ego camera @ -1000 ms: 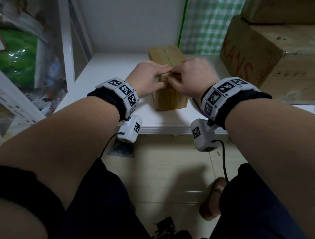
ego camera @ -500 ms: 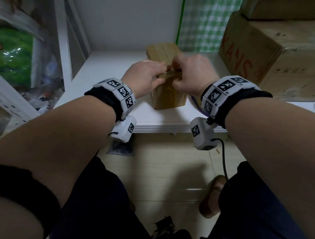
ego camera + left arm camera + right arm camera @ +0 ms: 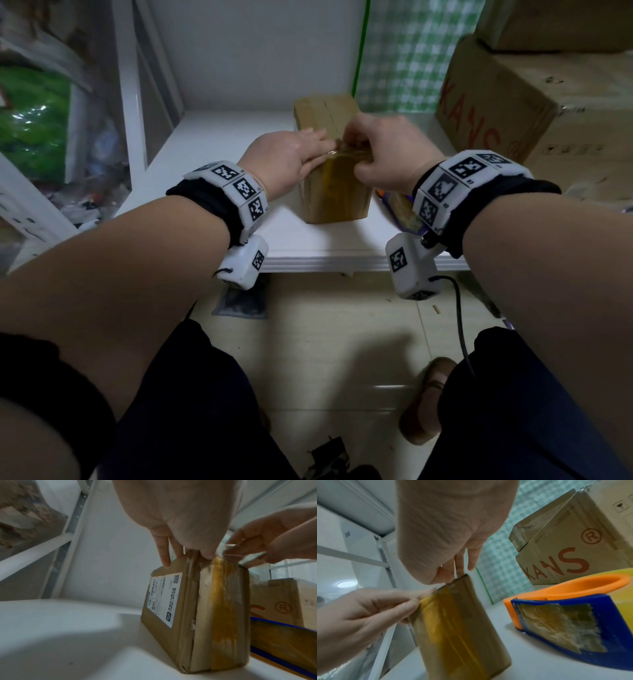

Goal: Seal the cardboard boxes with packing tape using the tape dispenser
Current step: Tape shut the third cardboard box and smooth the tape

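A small brown cardboard box [image 3: 337,198] [image 3: 223,615] [image 3: 453,628] stands on end on the white shelf [image 3: 212,164]. An amber strip of packing tape [image 3: 221,601] [image 3: 436,615] runs up its near face. My left hand [image 3: 318,144] [image 3: 171,520] [image 3: 385,608] lies with straight fingers over the box's top, thumb pressing the tape at the near top edge. My right hand [image 3: 352,147] [image 3: 248,543] [image 3: 453,574] pinches the loose clear tape end [image 3: 228,550] over the top. The orange and blue tape dispenser [image 3: 573,601] [image 3: 400,209] lies on the shelf right of the box, in neither hand.
A large cardboard box printed KANS [image 3: 496,113] [image 3: 573,561] fills the shelf's right side, with another box on top of it. Green checked cloth [image 3: 404,51] hangs behind. A white shelf upright [image 3: 126,85] stands at the left. The shelf's front edge drops to a tiled floor.
Both hands have crept farther along the box's top edge. My left fingers have flattened out over the top. My right hand has drawn the tape end up over the top.
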### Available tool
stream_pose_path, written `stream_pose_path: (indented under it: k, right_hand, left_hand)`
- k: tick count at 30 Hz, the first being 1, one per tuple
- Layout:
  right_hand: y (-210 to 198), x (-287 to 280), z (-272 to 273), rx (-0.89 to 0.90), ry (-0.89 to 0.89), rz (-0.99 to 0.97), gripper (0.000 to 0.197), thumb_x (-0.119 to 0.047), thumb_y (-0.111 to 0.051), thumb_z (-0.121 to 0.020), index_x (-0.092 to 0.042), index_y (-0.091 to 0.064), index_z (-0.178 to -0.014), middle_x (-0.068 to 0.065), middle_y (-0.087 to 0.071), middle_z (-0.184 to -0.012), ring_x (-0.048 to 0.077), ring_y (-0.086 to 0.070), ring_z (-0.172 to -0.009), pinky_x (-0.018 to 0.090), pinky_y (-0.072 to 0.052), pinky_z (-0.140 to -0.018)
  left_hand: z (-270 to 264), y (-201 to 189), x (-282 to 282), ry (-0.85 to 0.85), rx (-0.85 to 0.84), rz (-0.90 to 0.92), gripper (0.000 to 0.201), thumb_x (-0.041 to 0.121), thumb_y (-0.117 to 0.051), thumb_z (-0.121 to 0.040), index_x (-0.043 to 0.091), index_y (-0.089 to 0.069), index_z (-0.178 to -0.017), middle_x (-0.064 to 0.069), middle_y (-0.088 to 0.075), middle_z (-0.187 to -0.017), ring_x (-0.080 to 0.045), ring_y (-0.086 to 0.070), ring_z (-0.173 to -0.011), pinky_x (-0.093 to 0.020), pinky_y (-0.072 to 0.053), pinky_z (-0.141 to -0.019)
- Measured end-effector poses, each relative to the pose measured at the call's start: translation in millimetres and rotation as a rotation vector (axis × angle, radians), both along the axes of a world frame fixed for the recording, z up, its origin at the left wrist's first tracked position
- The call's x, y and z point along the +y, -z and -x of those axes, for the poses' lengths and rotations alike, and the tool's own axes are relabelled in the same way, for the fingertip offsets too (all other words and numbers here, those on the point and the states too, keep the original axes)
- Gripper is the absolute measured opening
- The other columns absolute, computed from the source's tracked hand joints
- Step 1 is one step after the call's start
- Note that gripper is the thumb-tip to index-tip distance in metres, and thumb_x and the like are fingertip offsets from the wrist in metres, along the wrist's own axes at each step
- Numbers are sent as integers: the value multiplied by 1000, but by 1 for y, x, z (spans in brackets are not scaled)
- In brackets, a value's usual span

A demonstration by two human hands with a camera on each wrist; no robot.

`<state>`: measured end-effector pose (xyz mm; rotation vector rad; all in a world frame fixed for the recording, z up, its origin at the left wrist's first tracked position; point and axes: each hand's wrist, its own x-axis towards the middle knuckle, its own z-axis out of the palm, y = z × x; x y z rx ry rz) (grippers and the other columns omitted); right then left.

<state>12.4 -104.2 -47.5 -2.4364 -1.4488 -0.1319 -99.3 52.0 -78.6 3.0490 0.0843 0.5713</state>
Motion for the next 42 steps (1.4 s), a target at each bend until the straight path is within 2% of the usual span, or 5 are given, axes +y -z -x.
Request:
stream_pose_path:
  k: [3,9,16,25,42]
  right_hand:
    - [-1,-6,-12,67,56,-51,45,-10,-47,-82,-23,-59,-123,3,-61,-125,23,-55,-115,32,-45,-95]
    - [5,-6,-21,83,30,47,68,-1,-51,-87,-38,-39,-142,-1,-47,-144,20,-47,-129,29,-39,-101]
    - [10,-5,-25,94,9,64,64,-5,-67,-83,-31,-48,-139,-1,-70,-110,8,-60,-95,27,-44,-97]
    - [4,2,-29,106,-18,26,54,-9,-73,-80,-22,-58,-131,4,-73,-101,13,-64,-99,19,-41,-93]
    - [9,8,-17,-15,26,-12,40,-30,-68,-85,-17,-65,-122,11,-69,-109,29,-59,-104,33,-42,-86]
  left_hand:
    - [8,-6,17,-75,42,-5,39,27,-39,-101,28,-45,-139,-1,-43,-146,-21,-40,-135,-36,-33,-109]
    - [9,-21,7,-214,110,-79,41,38,-52,-87,16,-60,-119,-8,-61,-126,-27,-51,-122,-42,-47,-91]
    - [-25,-18,-25,-312,110,-221,38,44,-57,-88,13,-52,-109,-13,-61,-103,-32,-57,-94,-36,-37,-67]
    - [-30,-13,-22,-228,65,-370,44,46,-32,-99,14,-62,-103,-14,-62,-96,-34,-58,-92,-35,-33,-63]
    - [-30,-16,-23,-192,39,-356,48,45,-28,-100,15,-65,-104,-14,-59,-89,-36,-58,-91,-35,-33,-63]
